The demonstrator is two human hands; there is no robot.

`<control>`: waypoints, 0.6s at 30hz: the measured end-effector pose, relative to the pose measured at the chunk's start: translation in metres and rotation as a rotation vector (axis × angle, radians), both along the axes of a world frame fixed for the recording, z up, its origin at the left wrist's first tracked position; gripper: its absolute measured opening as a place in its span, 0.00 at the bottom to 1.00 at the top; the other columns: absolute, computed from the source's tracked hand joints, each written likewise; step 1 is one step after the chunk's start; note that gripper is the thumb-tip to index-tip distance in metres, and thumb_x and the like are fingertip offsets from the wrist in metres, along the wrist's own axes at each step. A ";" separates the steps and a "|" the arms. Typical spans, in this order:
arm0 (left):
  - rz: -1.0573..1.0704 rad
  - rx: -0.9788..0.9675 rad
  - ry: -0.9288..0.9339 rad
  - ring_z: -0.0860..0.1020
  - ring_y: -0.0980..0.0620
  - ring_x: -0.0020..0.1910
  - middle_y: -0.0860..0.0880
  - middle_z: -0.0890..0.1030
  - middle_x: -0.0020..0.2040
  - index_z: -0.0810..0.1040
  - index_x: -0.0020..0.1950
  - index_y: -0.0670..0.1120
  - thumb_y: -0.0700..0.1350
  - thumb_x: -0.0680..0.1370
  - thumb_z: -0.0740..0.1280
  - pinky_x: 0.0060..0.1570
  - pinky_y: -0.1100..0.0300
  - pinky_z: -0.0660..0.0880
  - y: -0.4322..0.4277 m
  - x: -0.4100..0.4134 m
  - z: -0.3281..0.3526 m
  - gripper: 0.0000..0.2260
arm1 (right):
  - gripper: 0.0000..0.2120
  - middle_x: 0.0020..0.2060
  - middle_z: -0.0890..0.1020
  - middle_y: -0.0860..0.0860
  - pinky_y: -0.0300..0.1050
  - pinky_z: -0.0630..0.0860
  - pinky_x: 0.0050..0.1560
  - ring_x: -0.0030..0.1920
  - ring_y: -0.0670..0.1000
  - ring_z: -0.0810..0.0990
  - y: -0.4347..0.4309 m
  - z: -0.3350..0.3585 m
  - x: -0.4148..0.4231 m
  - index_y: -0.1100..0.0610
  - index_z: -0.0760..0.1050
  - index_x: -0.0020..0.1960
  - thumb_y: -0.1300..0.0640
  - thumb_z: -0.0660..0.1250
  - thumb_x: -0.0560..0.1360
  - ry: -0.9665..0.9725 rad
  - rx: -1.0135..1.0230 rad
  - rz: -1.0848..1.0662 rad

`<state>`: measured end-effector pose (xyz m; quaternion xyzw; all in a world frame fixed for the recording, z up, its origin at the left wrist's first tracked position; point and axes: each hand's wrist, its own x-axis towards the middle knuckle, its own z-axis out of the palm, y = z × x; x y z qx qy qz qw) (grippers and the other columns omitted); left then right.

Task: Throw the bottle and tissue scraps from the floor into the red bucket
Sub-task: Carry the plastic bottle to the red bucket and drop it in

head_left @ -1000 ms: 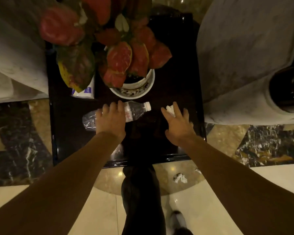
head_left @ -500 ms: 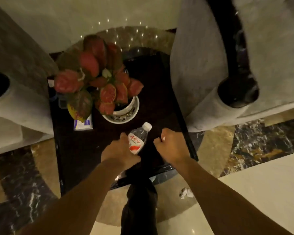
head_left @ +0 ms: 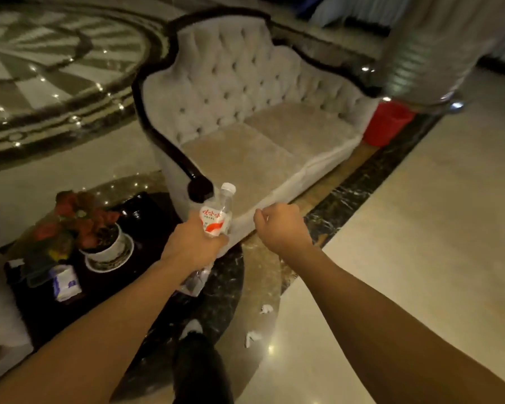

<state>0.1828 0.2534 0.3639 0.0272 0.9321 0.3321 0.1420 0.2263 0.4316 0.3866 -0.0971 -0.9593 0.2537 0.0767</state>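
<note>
Both arms reached forward, hands apart. The left hand was wrapped around the bottle, cap tilted up and away. The right hand was curled into a fist — what it held, if anything, could not be told. Two tissue scraps lay on the floor. The red bucket stood past the sofa's far end — its inside hidden.

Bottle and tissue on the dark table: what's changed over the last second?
The left hand closed on the bottle and lifted it off the dark table. The right hand closed into a fist over the table's tissue, which cannot be seen now. The view swung toward the sofa and red bucket. The potted plant and the floor scraps stayed put.
</note>
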 end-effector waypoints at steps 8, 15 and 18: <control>-0.349 0.062 0.158 0.77 0.43 0.52 0.46 0.77 0.57 0.64 0.65 0.50 0.59 0.68 0.71 0.52 0.45 0.77 0.173 0.064 0.091 0.30 | 0.27 0.24 0.77 0.56 0.51 0.78 0.32 0.27 0.55 0.76 0.150 0.102 0.128 0.59 0.75 0.28 0.47 0.56 0.80 0.193 0.063 -0.350; -0.519 0.056 0.220 0.78 0.44 0.52 0.47 0.77 0.59 0.62 0.68 0.50 0.58 0.69 0.72 0.51 0.45 0.78 0.275 0.092 0.111 0.33 | 0.24 0.25 0.75 0.54 0.47 0.73 0.33 0.29 0.55 0.76 0.235 0.112 0.176 0.57 0.73 0.28 0.49 0.57 0.80 0.183 0.025 -0.518; -0.544 0.047 0.173 0.78 0.43 0.52 0.46 0.76 0.59 0.61 0.68 0.51 0.56 0.69 0.72 0.51 0.44 0.78 0.314 0.091 0.110 0.33 | 0.23 0.24 0.73 0.53 0.46 0.71 0.30 0.26 0.54 0.73 0.273 0.110 0.178 0.57 0.71 0.27 0.51 0.58 0.79 0.172 0.005 -0.557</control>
